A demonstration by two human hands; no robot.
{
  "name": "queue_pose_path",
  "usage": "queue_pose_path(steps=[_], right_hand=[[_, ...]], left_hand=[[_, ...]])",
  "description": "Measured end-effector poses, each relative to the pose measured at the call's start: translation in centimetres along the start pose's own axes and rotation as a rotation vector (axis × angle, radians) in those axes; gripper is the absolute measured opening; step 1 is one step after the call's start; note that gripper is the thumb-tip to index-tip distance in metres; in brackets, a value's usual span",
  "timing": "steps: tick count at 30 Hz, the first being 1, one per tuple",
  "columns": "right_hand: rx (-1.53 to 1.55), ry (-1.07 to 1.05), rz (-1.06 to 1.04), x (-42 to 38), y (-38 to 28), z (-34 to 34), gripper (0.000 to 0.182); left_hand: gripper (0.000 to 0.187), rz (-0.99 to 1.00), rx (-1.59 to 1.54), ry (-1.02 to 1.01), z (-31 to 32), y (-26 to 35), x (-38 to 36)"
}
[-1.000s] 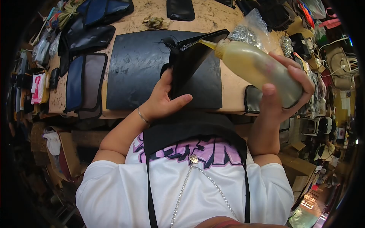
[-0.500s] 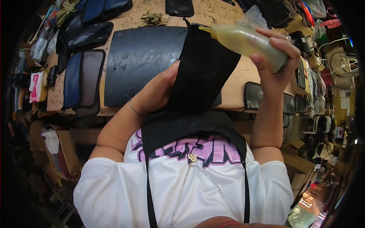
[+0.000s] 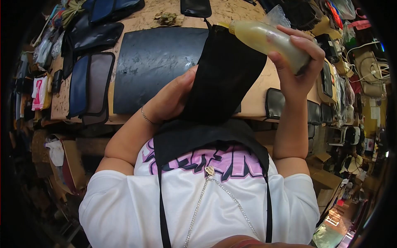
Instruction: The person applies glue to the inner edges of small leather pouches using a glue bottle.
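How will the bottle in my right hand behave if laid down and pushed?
The bottle would probably roll, as its sides look rounded. Its translucent walls suggest flexible plastic, so it may give when squeezed. The smooth sheen hints it could be slippery.

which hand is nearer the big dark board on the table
Left: the left hand appears over the near edge of the dark board; the right hand, holding the bottle, is off to its right.

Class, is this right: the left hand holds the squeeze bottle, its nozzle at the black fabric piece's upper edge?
Not the left hand: the head view shows the right hand holding the squeeze bottle, its nozzle at the upper edge of the black fabric piece.
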State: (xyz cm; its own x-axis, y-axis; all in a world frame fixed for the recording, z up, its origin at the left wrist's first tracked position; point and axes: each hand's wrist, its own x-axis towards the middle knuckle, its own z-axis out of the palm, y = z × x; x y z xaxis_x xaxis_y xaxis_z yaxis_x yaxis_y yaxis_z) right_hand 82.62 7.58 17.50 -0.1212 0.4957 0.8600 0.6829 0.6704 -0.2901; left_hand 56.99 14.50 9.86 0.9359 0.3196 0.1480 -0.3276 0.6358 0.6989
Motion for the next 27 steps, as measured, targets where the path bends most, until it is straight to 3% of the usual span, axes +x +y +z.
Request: queue_pose_path(steps=[4,8,14,17,19,22,24,27], right_hand=[[0.072,0.003,0.017,0.3,-0.3,0.1,0.052],[-0.057,0.017,0.023,0.4,0.0,0.2,0.052],[0.098,0.019,0.061,0.7,-0.1,0.5,0.053],[-0.107,0.018,0.006,0.6,0.8,0.5,0.052],[-0.060,0.105,0.103,0.4,0.6,0.6,0.049],[0.157,0.308,0.335,0.4,-0.1,0.7,0.047],[0.295,0.419,0.500,0.6,-0.7,0.8,0.043],[0.321,0.271,0.620,0.1,0.0,0.7,0.038]], left_hand=[[0.073,0.008,-0.015,0.020,0.5,0.1,0.0],[0.073,0.003,-0.010,0.012,0.4,0.1,-0.1],[0.072,-0.003,-0.016,0.020,0.4,0.1,-0.1],[0.073,-0.020,0.031,0.030,0.4,0.1,-0.2],[0.075,-0.020,0.081,0.064,0.4,0.0,-0.2],[0.091,-0.111,-0.149,0.133,0.3,0.0,-0.2],[0.089,-0.094,-0.284,0.038,-0.4,-0.2,-0.3],[0.091,-0.077,-0.375,-0.017,-0.5,-0.5,-0.2]])
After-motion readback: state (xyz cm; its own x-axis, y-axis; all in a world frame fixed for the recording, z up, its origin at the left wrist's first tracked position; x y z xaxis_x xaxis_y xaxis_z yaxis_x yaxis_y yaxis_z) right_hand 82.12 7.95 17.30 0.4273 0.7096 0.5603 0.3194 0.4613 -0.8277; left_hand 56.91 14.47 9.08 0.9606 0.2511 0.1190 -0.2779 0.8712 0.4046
